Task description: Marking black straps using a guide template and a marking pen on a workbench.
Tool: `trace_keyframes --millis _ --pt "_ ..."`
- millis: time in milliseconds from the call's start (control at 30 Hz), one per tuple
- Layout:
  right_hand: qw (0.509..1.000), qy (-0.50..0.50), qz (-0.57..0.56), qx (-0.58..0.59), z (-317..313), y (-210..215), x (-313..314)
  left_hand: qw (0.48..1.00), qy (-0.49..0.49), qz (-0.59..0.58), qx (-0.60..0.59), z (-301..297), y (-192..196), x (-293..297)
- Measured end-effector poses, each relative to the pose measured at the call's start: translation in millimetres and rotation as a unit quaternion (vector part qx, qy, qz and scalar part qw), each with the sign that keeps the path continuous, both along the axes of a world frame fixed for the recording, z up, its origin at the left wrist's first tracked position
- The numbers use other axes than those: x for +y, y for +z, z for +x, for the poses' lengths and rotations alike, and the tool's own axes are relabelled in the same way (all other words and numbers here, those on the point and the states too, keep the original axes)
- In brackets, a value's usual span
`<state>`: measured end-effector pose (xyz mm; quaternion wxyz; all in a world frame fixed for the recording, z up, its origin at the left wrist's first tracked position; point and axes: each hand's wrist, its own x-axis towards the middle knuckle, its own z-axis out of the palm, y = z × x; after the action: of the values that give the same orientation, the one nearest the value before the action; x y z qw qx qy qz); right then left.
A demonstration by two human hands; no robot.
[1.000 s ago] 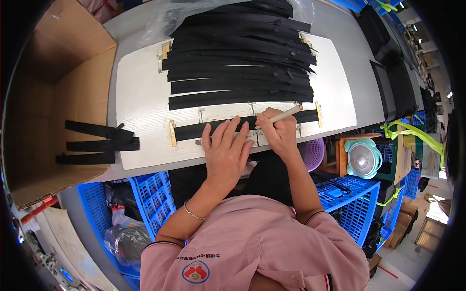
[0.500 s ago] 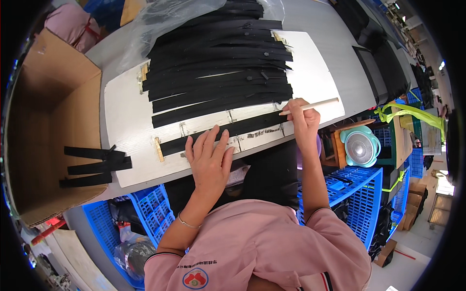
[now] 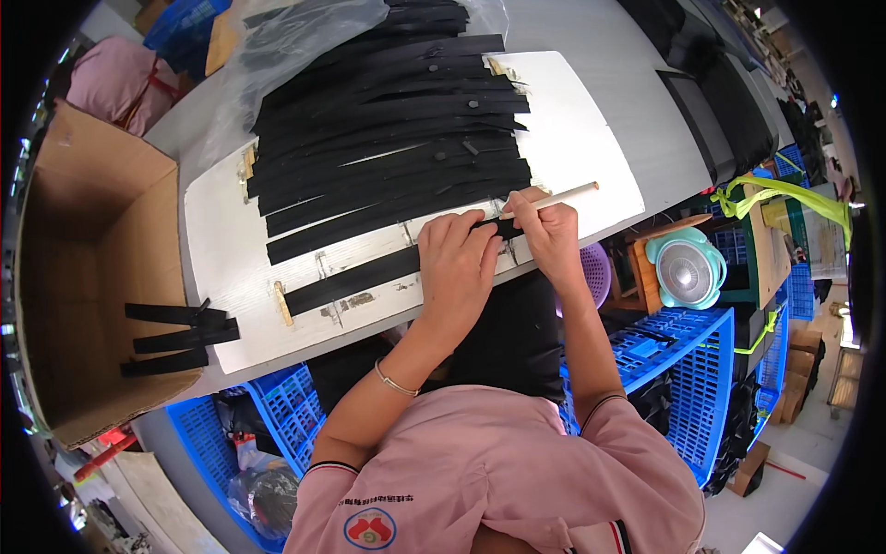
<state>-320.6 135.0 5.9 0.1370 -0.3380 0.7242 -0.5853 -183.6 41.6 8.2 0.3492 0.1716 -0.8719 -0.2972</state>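
Observation:
A single black fabric strip [image 3: 355,277] lies along the near edge of a white board [image 3: 217,240], between marked lines. My left hand [image 3: 459,277] rests on this strip towards its right end, fingers stretched out and pressing it flat. Close beside it, my right hand [image 3: 554,238] grips a pale, pencil-like marking stick [image 3: 574,196]. The stick slants, its lower end at the strip's right part; its tip is hard to make out beside my fingers. Beyond the single strip, a layered pile of black strips [image 3: 397,148] covers much of the board.
An open cardboard box [image 3: 101,222] stands at the left, with several short black strips [image 3: 171,319] over its near right edge. Clear plastic [image 3: 295,46] lies behind the pile. Blue crates [image 3: 683,369] and a turquoise fan [image 3: 686,268] sit below the table at the right.
My left hand has slid right along the strip, close to my right hand. My right hand still holds the stick near the strip's right end. The whole view has shifted slightly.

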Motion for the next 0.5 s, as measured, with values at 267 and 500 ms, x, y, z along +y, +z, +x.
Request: trace_keyframes --millis 267,500 --pt "0.998 -0.016 -0.015 0.066 0 2 2 1.000 0.012 -0.011 -0.020 -6 -1 2" --pt "0.998 0.038 0.026 0.053 -3 5 8 1.000 0.003 -0.015 -0.012 -5 -5 -2"
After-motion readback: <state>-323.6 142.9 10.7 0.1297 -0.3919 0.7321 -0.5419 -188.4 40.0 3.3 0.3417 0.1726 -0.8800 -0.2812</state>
